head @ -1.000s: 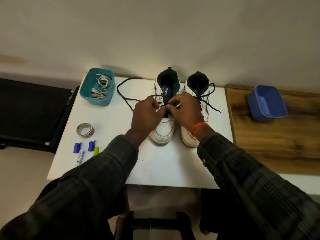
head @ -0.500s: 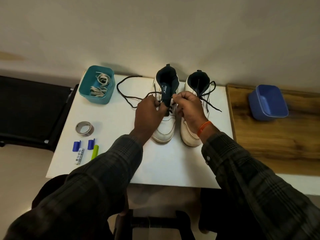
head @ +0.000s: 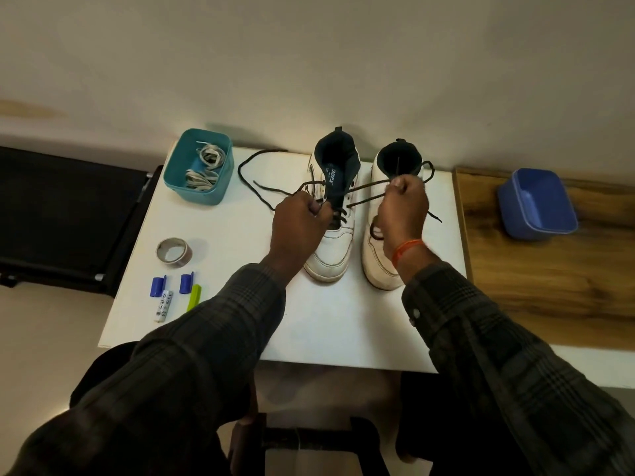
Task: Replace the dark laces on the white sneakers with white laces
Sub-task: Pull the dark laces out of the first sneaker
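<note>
Two white sneakers stand side by side on the white table (head: pixel 309 331), toes toward me. The left sneaker (head: pixel 331 249) has its dark lace (head: pixel 261 197) partly pulled out, and a long loose end trails to the left on the table. My left hand (head: pixel 299 225) pinches the lace at the sneaker's left side. My right hand (head: pixel 403 207) pinches the other end of that lace and holds it stretched over the right sneaker (head: pixel 379 262). That sneaker's own dark lace is still threaded. White laces (head: pixel 204 168) lie in a teal tub (head: pixel 197 190).
A roll of tape (head: pixel 171 252), two blue caps (head: pixel 173 285), a white marker (head: pixel 162 305) and a green marker (head: pixel 193 297) lie at the table's left. An empty blue tub (head: pixel 537 204) sits on the wooden top (head: pixel 549 286) to the right. A black frame (head: pixel 68 214) stands to the left.
Both hands have moved apart from the left sneaker's tongue. The right hand went right and up with the lace, drawing it out of the eyelets; the left hand shifted slightly left.
</note>
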